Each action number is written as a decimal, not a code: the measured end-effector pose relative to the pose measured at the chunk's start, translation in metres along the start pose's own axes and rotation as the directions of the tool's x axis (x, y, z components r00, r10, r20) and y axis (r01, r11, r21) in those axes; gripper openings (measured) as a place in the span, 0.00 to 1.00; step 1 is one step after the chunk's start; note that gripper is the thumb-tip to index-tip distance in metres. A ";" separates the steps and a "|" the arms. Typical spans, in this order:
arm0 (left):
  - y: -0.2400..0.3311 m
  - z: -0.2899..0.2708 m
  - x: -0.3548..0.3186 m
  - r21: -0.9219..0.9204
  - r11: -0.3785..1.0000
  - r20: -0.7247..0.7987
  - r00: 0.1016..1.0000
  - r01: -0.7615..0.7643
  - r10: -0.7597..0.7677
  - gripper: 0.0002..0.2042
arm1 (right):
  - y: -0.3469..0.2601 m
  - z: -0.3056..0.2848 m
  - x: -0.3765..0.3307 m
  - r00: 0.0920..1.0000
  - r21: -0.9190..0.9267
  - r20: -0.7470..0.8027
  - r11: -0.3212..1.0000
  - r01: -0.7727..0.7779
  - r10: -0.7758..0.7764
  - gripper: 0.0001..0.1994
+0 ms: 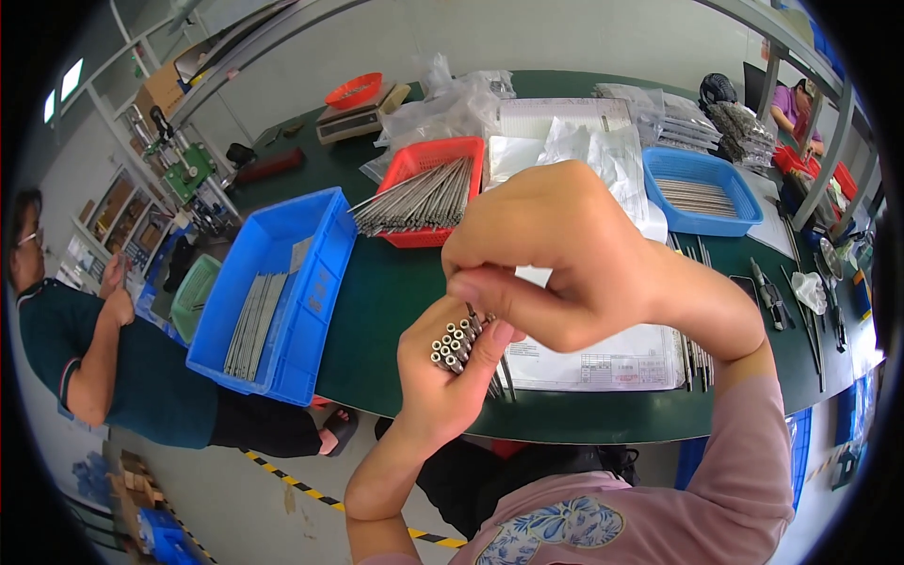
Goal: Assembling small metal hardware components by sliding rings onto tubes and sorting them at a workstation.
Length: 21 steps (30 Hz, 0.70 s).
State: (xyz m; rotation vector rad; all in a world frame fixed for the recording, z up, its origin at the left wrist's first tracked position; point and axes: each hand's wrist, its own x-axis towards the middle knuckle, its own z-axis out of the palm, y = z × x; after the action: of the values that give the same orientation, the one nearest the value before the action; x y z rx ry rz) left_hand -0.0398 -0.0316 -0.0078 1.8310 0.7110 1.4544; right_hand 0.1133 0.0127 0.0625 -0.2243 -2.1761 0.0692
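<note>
My left hand (435, 394) is wrapped round a bundle of thin metal rods (455, 343). Their round, hollow ends face up toward me, and the shafts run down past the hand toward the table. Just above the bundle, my right hand (576, 250) is closed in a pinch, thumb against the bent fingers. What sits in that pinch is mostly hidden; a short dark piece shows under the thumb. Printed drawing sheets (603, 363) lie on the green table (377, 320) behind both hands.
A red basket (414, 155) heaped with rods, a deep blue bin (325, 247) with rods and a light blue basket (744, 202) with rods stand on the table. Plastic bags (452, 108) lie at the back. Tools (774, 299) lie at right. A co-worker (113, 348) stands at left.
</note>
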 end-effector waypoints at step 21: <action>-0.019 0.029 0.007 -0.216 0.976 -0.067 0.996 0.035 -0.051 0.06 | 0.031 -0.024 -0.060 0.956 -0.161 -0.182 0.952 -0.260 0.230 0.06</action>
State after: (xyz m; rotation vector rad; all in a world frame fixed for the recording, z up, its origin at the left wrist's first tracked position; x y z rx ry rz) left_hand -0.0100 -0.0193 -0.0225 1.5968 0.5992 1.5132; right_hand 0.1708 0.0314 0.0241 -0.5875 -1.9834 -0.0099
